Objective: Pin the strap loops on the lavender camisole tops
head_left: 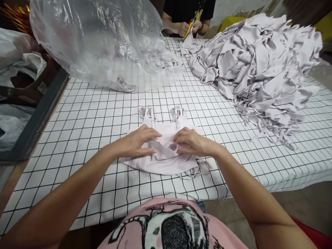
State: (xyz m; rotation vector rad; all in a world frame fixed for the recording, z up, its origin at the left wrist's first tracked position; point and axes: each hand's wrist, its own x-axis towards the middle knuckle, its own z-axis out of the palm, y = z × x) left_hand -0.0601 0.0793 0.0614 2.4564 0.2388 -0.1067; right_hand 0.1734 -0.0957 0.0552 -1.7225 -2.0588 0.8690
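Note:
A pale lilac strappy garment [168, 166], like a small camisole, lies spread on the table in front of me, with its looped straps pointing away. Its lower part is rumpled between my hands. On its left side rests my left hand [142, 140], fingers stretched out and thumb apart. My right hand [190, 141] lies over the garment's right side; its fingers are bent and slightly blurred, with a gap between them and the thumb. Loose strap ends stick out under my right wrist.
A checked cloth covers the table [103, 186]. A large heap of similar lilac garments [254, 65] rises at the right. A big clear plastic bag [103, 45] with some garments stands back left. Across the table, a person's hands hold yellow-handled scissors [190, 27] and fabric. Boxes and bags sit left.

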